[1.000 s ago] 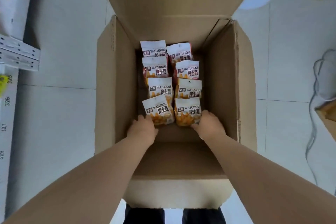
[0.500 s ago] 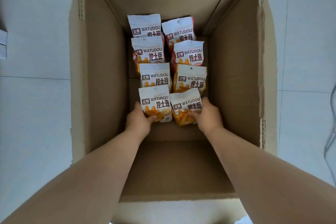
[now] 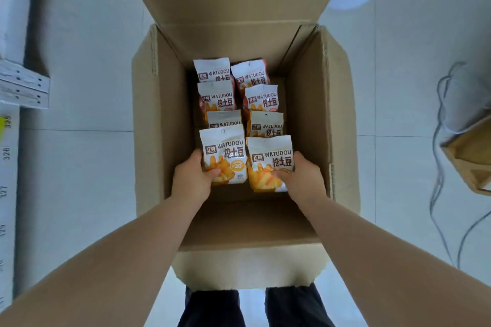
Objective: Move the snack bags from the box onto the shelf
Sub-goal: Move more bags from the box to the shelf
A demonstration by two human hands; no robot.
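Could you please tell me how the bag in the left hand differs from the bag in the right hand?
The left bag shows a round +20 badge; the right bag shows none. The left bag's top sits higher in view than the right bag's. The left hand grips one, the right hand the other. Both are white WATUDOU bags picturing orange fries.

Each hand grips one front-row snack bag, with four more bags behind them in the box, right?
No: the head view shows six bags behind, not four. The left hand grips the left front bag, the right hand the right front bag.
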